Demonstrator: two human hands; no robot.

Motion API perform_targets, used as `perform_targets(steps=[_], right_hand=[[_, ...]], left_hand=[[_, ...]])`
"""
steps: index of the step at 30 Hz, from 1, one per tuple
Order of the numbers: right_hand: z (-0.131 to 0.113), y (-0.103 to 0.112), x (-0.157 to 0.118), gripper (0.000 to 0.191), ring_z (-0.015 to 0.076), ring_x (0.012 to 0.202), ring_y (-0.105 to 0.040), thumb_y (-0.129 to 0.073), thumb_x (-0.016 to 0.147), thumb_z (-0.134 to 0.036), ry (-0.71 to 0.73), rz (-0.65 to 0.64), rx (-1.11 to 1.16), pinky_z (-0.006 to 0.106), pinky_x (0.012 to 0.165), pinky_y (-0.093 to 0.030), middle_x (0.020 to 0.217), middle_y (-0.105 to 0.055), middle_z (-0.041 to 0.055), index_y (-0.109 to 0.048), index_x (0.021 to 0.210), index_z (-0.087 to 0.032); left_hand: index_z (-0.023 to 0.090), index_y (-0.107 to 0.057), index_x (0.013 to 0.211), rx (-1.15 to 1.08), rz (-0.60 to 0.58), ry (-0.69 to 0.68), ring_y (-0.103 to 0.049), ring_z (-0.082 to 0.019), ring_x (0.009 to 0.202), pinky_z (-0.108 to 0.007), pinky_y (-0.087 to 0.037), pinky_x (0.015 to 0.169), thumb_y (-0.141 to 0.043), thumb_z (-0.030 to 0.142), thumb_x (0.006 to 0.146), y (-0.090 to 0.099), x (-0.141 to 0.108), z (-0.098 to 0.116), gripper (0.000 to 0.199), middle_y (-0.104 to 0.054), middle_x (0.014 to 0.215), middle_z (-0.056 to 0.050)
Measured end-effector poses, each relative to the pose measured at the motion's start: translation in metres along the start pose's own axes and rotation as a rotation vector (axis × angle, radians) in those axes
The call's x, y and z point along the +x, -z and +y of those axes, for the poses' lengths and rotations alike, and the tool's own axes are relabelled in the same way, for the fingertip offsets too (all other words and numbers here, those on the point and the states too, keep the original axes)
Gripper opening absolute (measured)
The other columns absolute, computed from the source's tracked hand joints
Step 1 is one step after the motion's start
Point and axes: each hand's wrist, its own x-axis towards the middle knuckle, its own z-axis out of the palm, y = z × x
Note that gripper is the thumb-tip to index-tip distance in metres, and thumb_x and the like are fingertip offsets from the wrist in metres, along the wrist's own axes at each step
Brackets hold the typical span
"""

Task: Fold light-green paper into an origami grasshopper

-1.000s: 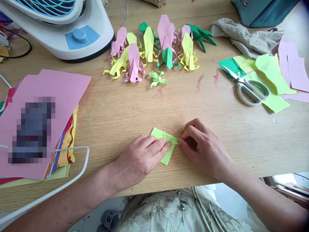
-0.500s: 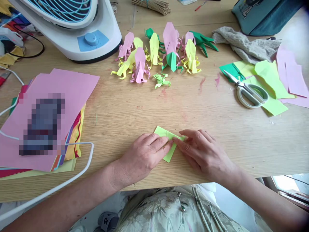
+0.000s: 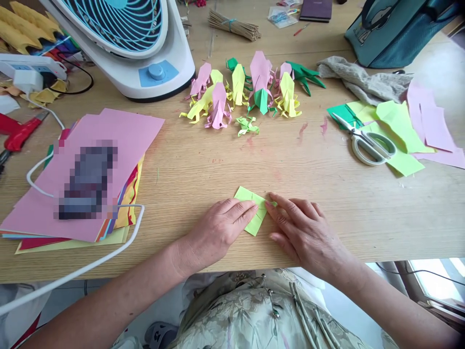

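A small folded piece of yellow-green origami paper (image 3: 250, 228) lies on the table in front of me, with crease lines showing on it. My left hand (image 3: 220, 225) rests over its left side, closed, with the fingertips pressing it down. At the paper's right corner is my right hand (image 3: 303, 228), its forefinger and thumb tips closed on a small flap there and the other fingers loosely bent. The fingers hide parts of the paper's edges.
Beyond the hands stand several folded paper figures (image 3: 259, 72) in pink, yellow and green. Scissors (image 3: 372, 145) lie on paper scraps (image 3: 407, 126) at right. At left are a stack of coloured paper (image 3: 134, 126) with a blurred dark object and white cable, and a fan (image 3: 156, 72).
The view has shifted slightly. The paper has turned a little and its right part looks flatter. My right fingers have moved up to the right corner, and more of the paper shows.
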Motion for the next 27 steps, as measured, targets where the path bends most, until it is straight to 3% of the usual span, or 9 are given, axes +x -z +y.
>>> perform_targets(steps=[6,11,17,21,27], right_hand=[[-0.01,0.0,-0.007,0.058,0.0297,0.122,-0.051,-0.043,0.101,-0.043,-0.045,-0.02,-0.108,0.044,0.095,-0.044,0.153,-0.044,0.017,-0.043,0.147,-0.007],[-0.015,0.0,-0.008,0.058,0.0283,0.13,-0.047,-0.044,0.101,-0.042,-0.083,-0.021,-0.151,0.043,0.1,-0.042,0.154,-0.044,0.0151,-0.041,0.148,-0.008],[-0.015,0.0,-0.011,0.052,0.0286,0.131,-0.047,-0.046,0.1,-0.04,-0.14,-0.037,-0.211,0.044,0.097,-0.043,0.154,-0.044,0.0099,-0.041,0.148,-0.019],[-0.013,0.001,-0.013,0.05,0.031,0.13,-0.047,-0.049,0.099,-0.04,-0.155,-0.054,-0.233,0.045,0.093,-0.045,0.153,-0.045,0.0097,-0.044,0.146,-0.022],[-0.018,-0.001,-0.014,0.053,0.0329,0.13,-0.046,-0.05,0.098,-0.037,-0.173,-0.025,-0.201,0.047,0.095,-0.044,0.152,-0.046,0.012,-0.042,0.147,-0.016]], left_hand=[[0.008,-0.05,0.138,0.033,-0.026,0.022,-0.054,-0.023,0.114,-0.037,-0.047,0.102,-0.044,0.012,0.098,0.001,0.001,0.005,0.041,-0.06,0.13,-0.012],[0.014,-0.052,0.139,0.165,-0.07,0.074,-0.055,-0.025,0.108,-0.039,-0.047,0.094,-0.05,0.034,0.099,0.003,0.008,0.018,0.044,-0.061,0.129,-0.01],[0.016,-0.05,0.142,0.242,-0.137,0.184,-0.055,-0.027,0.106,-0.04,-0.048,0.09,-0.061,0.054,0.089,0.005,0.015,0.036,0.066,-0.061,0.13,-0.01],[0.014,-0.05,0.142,0.223,-0.131,0.207,-0.055,-0.028,0.108,-0.041,-0.048,0.092,-0.064,0.051,0.088,0.001,0.015,0.037,0.067,-0.062,0.13,-0.011],[0.006,-0.055,0.134,0.075,0.037,0.154,-0.053,-0.027,0.116,-0.041,-0.044,0.104,-0.057,0.035,0.096,-0.009,0.005,0.025,0.048,-0.06,0.132,-0.014]])
